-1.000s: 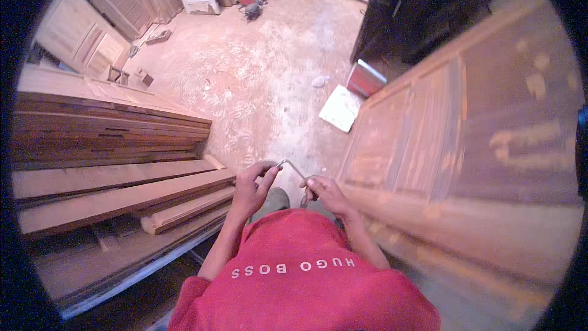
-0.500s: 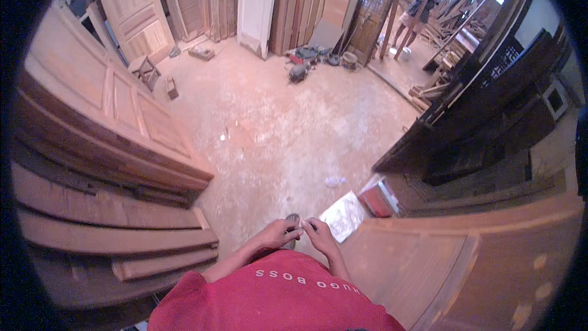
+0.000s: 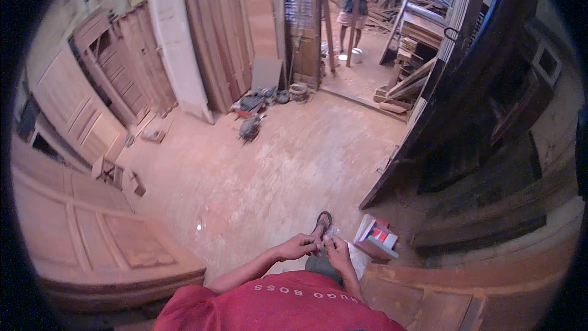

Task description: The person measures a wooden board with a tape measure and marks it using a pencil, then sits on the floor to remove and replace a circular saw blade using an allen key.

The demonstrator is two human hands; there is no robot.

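My left hand and my right hand are held close together in front of my red shirt. The fingers of each are curled into a pinch, with the tips almost meeting. Whatever lies between them, if anything, is too small to make out. Just beyond the hands, a sandalled foot is set on the floor. Right of my right hand a box in red and white stands by a pale, shiny sheet, partly hidden by my arm.
Panelled wooden doors lie stacked at left, and a wooden panel lies at near right. Dark frames lean along the right. Tools lie on the dusty floor. Another person stands beyond the doorway.
My view has swung right toward the doorway, and a foot has come forward beyond my hands. Both hands stay close together with pinched fingers.
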